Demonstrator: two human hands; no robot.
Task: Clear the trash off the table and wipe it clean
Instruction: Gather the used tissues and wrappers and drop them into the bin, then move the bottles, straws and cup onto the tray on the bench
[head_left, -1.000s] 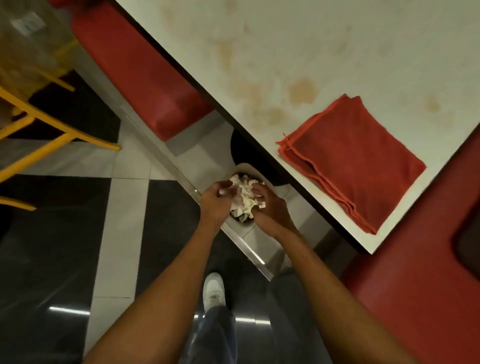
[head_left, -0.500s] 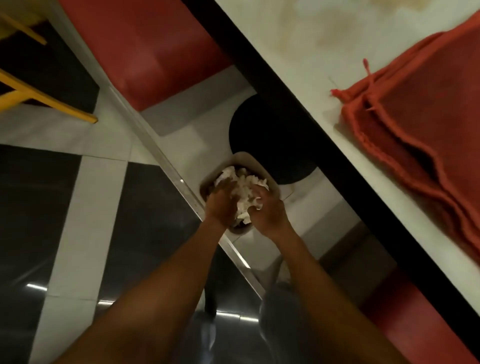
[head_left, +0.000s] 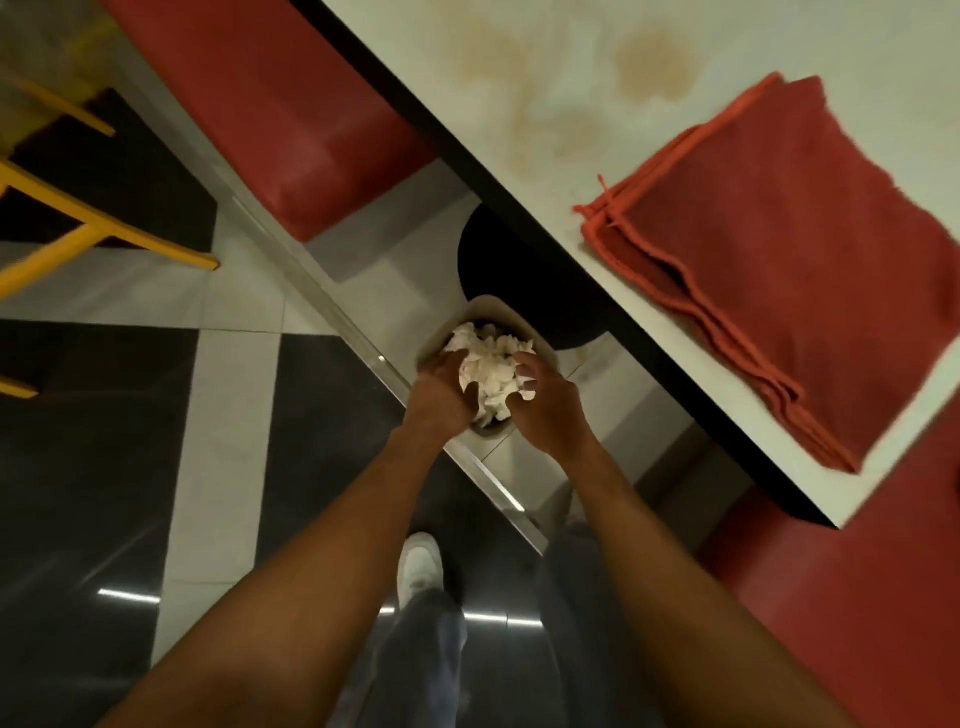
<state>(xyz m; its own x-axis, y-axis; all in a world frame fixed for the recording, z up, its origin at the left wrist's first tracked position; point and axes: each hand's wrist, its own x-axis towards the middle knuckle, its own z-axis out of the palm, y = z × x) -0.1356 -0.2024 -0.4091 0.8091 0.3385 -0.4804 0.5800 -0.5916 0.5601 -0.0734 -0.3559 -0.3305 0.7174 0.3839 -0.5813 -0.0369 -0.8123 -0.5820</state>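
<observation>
A wad of crumpled white tissue paper (head_left: 491, 366) sits in the mouth of a small grey bin (head_left: 483, 307) on the floor beside the table. My left hand (head_left: 441, 392) grips the wad from the left with curled fingers. On the other side my right hand (head_left: 545, 413) holds it too, fingertips dug into the paper. The bin's near rim is hidden by my hands. Above it, the white table (head_left: 571, 62) shows brown stains (head_left: 652, 65), and a folded red cloth (head_left: 779, 249) lies near its edge.
The black round table base (head_left: 519, 265) stands just behind the bin. A red bench seat (head_left: 291, 119) is at the upper left and another red seat (head_left: 857, 571) at the right. Yellow chair legs (head_left: 104, 228) cross the left side. My white shoe (head_left: 420, 564) is on the tiled floor.
Both hands stay on the tissue wad at the bin, now slightly lower in it. My head dipped towards the floor, then rose, so more of the table and cloth shows again.
</observation>
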